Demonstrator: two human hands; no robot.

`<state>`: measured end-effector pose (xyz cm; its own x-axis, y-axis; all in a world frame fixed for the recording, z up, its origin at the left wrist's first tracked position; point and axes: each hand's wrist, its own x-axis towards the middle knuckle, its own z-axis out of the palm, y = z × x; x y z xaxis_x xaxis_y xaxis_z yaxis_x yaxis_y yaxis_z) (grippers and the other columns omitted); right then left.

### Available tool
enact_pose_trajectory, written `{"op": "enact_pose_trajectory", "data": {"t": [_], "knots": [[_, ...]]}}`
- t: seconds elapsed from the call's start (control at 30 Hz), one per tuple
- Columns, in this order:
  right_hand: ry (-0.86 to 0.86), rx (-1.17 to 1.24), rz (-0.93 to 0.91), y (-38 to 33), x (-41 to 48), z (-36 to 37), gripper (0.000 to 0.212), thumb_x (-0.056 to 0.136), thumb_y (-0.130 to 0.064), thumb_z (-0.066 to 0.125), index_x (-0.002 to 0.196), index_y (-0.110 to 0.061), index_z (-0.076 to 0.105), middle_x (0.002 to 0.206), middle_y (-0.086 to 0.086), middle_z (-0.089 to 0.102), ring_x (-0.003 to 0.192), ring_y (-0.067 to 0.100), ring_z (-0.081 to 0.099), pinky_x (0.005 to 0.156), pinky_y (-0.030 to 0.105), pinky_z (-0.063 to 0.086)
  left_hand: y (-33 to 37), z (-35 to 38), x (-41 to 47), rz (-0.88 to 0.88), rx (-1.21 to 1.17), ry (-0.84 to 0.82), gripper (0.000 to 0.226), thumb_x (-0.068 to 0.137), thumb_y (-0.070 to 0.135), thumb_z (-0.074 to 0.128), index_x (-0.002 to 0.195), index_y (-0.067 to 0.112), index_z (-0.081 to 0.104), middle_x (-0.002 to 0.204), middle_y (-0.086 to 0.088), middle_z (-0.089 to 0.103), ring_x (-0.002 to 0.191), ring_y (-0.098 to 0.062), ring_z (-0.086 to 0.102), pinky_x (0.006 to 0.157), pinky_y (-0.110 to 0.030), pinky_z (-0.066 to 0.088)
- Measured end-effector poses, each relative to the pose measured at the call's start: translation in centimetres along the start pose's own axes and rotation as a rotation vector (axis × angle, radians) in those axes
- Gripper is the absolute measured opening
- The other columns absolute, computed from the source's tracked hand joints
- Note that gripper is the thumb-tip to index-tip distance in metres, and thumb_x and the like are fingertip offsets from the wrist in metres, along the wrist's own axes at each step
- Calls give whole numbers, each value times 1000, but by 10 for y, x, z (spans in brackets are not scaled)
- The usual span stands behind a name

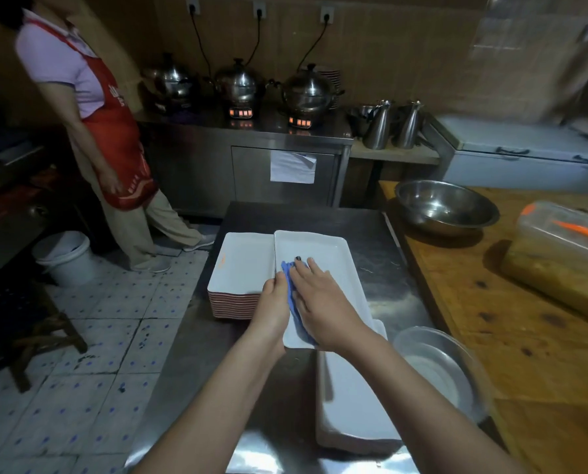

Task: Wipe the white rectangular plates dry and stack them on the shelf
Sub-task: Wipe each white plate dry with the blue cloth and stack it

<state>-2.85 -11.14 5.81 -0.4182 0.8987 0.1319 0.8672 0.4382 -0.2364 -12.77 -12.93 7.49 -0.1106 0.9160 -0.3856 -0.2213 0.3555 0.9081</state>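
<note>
A white rectangular plate (323, 254) lies over the steel table, its near end above a second pile of white plates (350, 405). My left hand (272, 304) grips this plate's left rim. My right hand (320, 299) lies flat with straight fingers on a blue cloth (290, 278), pressing it into the plate. To the left stands a tall stack of white rectangular plates (241, 268), its top one bare.
A steel table (381, 268) holds the plates. A metal bowl (443, 206) and a plastic container (559, 258) sit on the wooden counter at right, a shallow metal dish (436, 367) near me. A person in a red apron (114, 138) stands at left by a white bucket (65, 254).
</note>
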Motion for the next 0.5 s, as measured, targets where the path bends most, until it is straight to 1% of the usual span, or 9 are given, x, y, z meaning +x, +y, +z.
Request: {"op": "enact_pose_trajectory", "data": {"t": [0.07, 0.1, 0.13, 0.2, 0.27, 0.33, 0.4, 0.43, 0.5], "knots": [[-15, -14, 56, 1, 6, -3, 50, 103, -26, 22, 150, -11, 17, 159, 3, 11, 146, 19, 4, 116, 36, 9, -1, 0, -4, 14, 6, -13, 35, 100, 39, 31, 125, 21, 47, 125, -6, 55, 108, -23, 57, 88, -36, 49], [-22, -42, 93, 3, 10, -5, 51, 103, -28, 20, 151, -12, 13, 160, 2, 7, 147, 18, 1, 117, 36, 4, -2, -1, -5, 22, -2, -22, 37, 100, 38, 31, 129, 19, 46, 126, -6, 55, 111, -25, 57, 91, -37, 48], [-20, -87, 132, 5, 11, -7, 52, 103, -29, 19, 151, -11, 11, 160, 2, 6, 147, 18, 0, 117, 36, 1, -3, -3, -7, 31, -8, -21, 37, 100, 37, 32, 128, 18, 47, 123, -7, 57, 109, -26, 58, 89, -37, 49], [0, -163, 205, 11, 10, -12, 53, 103, -32, 17, 151, -11, 9, 160, 3, 5, 147, 19, 1, 117, 37, -2, -2, -8, -9, 43, -28, -6, 31, 100, 37, 33, 121, 21, 50, 110, -3, 62, 100, -24, 61, 85, -38, 52], [19, -174, 256, 13, 1, -12, 54, 102, -33, 16, 151, -11, 10, 160, 4, 5, 147, 19, 2, 118, 36, 0, -1, -14, -9, 39, -47, 5, 25, 100, 38, 34, 112, 25, 52, 100, 2, 63, 94, -21, 63, 86, -41, 53], [20, -135, 262, 5, -11, -3, 54, 102, -32, 16, 151, -9, 9, 160, 5, 5, 146, 19, 2, 119, 35, 2, 1, -17, -9, 34, -33, 14, 24, 100, 38, 34, 110, 26, 52, 106, 2, 64, 99, -21, 62, 90, -44, 51], [5, -69, 209, -8, -19, 7, 54, 102, -28, 19, 151, -8, 9, 159, 6, 4, 146, 19, 1, 119, 34, 4, 1, -16, -9, 35, -11, 11, 30, 100, 37, 33, 115, 22, 53, 119, -2, 61, 109, -22, 59, 97, -44, 47], [-2, -16, 186, -14, -20, 11, 53, 102, -27, 20, 151, -9, 9, 159, 5, 3, 146, 19, -1, 118, 34, 3, 0, -15, -9, 36, 1, 4, 34, 100, 37, 32, 118, 19, 54, 122, -3, 60, 108, -21, 59, 97, -42, 47], [5, 55, 146, -18, -15, 10, 51, 102, -27, 22, 151, -12, 13, 160, 2, 5, 147, 19, -1, 118, 33, 3, -1, -13, -11, 49, 11, -18, 35, 101, 36, 30, 117, 20, 56, 117, -4, 62, 95, -16, 62, 87, -31, 50]]}}
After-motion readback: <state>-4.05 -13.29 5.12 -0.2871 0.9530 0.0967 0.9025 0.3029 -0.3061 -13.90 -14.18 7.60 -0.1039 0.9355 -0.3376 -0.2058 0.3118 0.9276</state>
